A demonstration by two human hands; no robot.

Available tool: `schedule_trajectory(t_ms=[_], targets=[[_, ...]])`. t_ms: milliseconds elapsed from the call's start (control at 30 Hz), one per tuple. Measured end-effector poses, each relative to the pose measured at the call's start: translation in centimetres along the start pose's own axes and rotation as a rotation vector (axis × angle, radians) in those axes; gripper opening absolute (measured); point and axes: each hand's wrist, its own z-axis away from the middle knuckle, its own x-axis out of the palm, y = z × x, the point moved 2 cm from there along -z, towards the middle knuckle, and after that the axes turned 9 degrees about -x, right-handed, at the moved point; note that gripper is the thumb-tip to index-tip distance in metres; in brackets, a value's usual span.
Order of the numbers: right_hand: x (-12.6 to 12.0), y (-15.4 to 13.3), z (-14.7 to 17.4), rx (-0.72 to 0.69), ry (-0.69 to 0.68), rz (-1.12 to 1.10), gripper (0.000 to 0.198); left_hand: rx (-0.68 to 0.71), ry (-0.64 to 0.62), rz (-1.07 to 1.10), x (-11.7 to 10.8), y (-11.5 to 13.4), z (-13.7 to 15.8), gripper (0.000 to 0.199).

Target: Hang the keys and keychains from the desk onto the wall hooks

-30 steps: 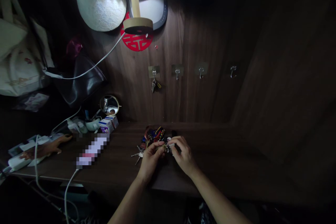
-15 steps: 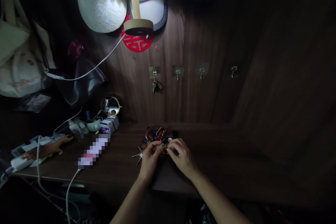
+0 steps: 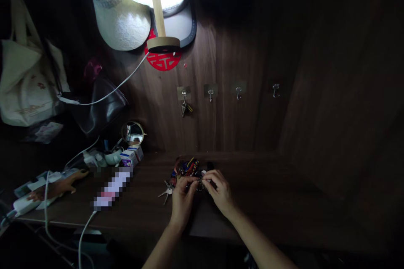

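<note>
A small item is held at the lower centre of the frame, where the fingertips of both hands are brought nearly together; its form is too small and dark to be made out, and its long axis cannot be told. It is pinched from the left by the narrowed thumb and forefinger of the left hand, and from the right by the fingertips of the right hand, which are likewise drawn close. Neither hand is clearly nearer to it.

Just beyond the fingertips, toward the upper side of the frame, a heap of coloured straps and trinkets is spread on the dark wooden desk, partly hidden by the hands. The heap is set more to the left hand's side, and a fan of loose keys is seen beside that hand, with the shafts pointed to the left and lower left. A black object is placed just above the right hand.

Farther out, boxes and a round mirror are stood at centre left. Above the heap, a bunch of keys is hung from the leftmost of four wall hooks. A lamp is seen at the top.
</note>
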Motion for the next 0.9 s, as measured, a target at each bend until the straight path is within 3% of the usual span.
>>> schedule_trajectory(t_ms=[233, 433, 633, 900], targets=[[-0.3, 0.2, -0.1, 0.071, 0.047, 0.028, 0.020, -0.045, 0.018, 0.030, -0.5, 1.6, -2.1, 0.025], [0.2, 1.2, 0.2, 0.133, 0.055, 0.029, 0.021, 0.051, 0.073, -0.022, -1.5, 5.3, -9.2, 0.025], [0.5, 1.5, 0.0, 0.134, 0.056, 0.032, 0.020, 0.189, 0.239, -0.191, -2.7, 10.1, -16.9, 0.019], [0.6, 1.7, 0.1, 0.149, 0.032, 0.055, 0.022, 0.145, 0.383, -0.234, -1.2, 14.0, -22.9, 0.023]])
